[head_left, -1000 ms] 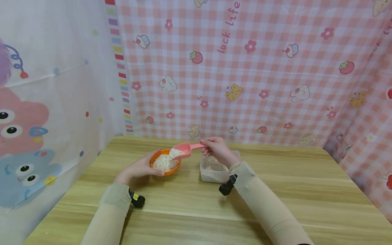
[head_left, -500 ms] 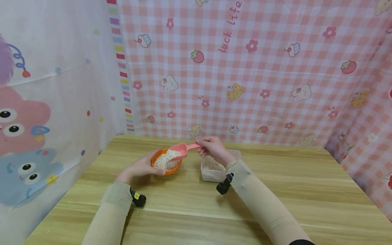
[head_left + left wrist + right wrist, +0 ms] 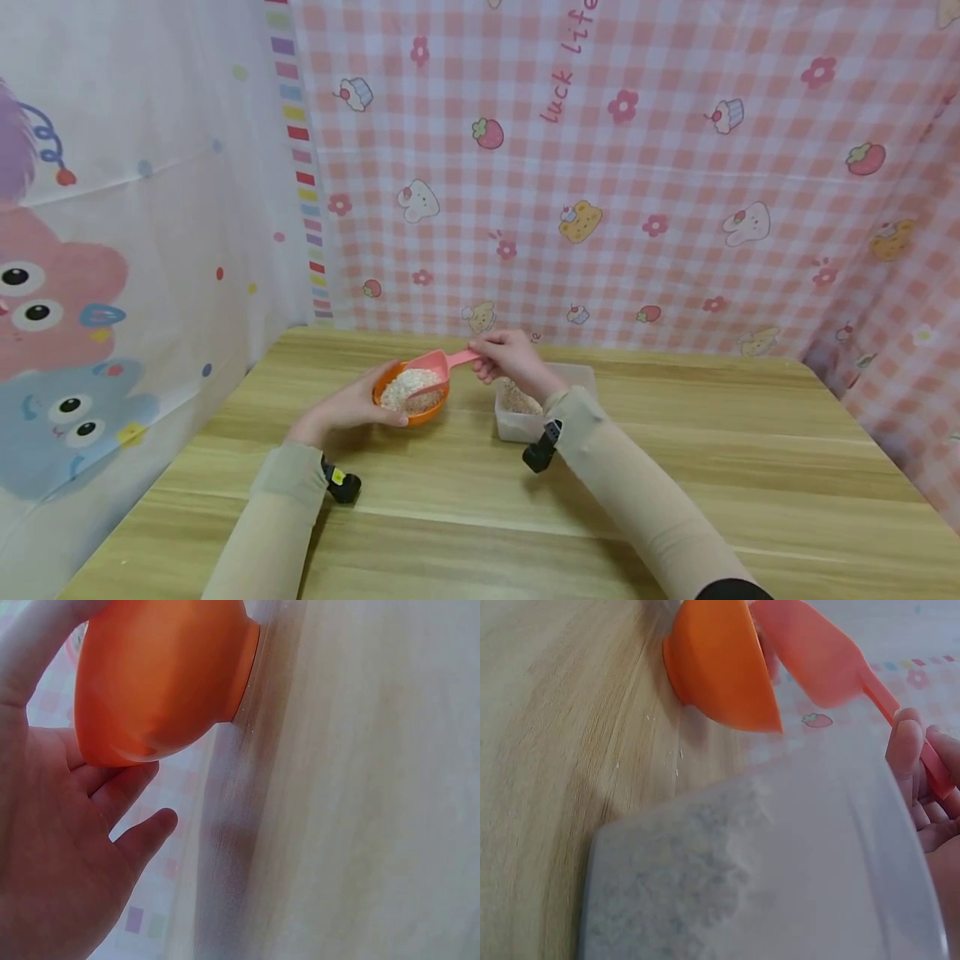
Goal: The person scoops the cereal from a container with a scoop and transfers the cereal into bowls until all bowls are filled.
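Note:
My left hand [image 3: 348,407] holds an orange bowl [image 3: 161,675] by its side, the thumb on the near side and the fingers round the far side. Pale, rice-like grain [image 3: 405,387] heaps up inside; the bowl's foot stands on the table. Pinched by its handle in my right hand [image 3: 513,354], a pink scoop [image 3: 817,660] tilts over the bowl's right rim with its mouth down at the grain. Below my right wrist sits a clear plastic box [image 3: 517,429] with more grain in it, partly hidden by the hand and forearm.
The wooden table [image 3: 450,533] runs up to a pink checked cloth [image 3: 525,183] at the back. A white cartoon-print cloth [image 3: 172,225] hangs on the left. A few loose grains [image 3: 679,761] lie on the table between bowl and box.
The scoop has moved left and slightly down over the bowl, and the grain on it has slid into the bowl. The left hand keeps its hold on the bowl.

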The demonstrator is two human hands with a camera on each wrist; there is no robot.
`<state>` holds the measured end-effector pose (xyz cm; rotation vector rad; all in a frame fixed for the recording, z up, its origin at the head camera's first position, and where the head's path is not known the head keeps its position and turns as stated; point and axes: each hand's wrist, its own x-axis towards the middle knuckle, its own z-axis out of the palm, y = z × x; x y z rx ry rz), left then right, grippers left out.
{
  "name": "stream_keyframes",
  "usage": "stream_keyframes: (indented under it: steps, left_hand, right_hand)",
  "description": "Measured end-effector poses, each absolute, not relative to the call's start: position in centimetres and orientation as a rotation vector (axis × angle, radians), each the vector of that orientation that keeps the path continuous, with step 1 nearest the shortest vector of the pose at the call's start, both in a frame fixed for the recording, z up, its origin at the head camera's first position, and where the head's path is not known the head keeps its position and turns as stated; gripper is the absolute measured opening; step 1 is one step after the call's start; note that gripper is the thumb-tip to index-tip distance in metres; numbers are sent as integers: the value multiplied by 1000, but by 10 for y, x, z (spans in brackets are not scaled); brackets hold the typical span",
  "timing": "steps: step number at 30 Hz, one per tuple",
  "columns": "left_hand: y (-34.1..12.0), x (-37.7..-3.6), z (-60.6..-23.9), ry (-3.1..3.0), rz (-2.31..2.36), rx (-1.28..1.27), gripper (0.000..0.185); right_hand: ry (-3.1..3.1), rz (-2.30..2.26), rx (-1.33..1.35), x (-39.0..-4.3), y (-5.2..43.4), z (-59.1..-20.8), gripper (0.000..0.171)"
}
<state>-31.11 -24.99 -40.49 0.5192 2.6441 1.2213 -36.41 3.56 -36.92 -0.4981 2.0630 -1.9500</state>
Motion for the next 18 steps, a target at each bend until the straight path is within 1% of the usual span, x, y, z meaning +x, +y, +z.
stream_keyframes:
  steps: [10, 18]
  left_hand:
    - [-250, -310, -404, 2665, 1191, 536, 107]
    - [-250, -312, -405, 2675, 1181, 521, 109]
  right_hand:
    - [2110, -1857, -553, -366, 25, -371, 23]
    - [2093, -1791, -523, -362, 24, -366, 19]
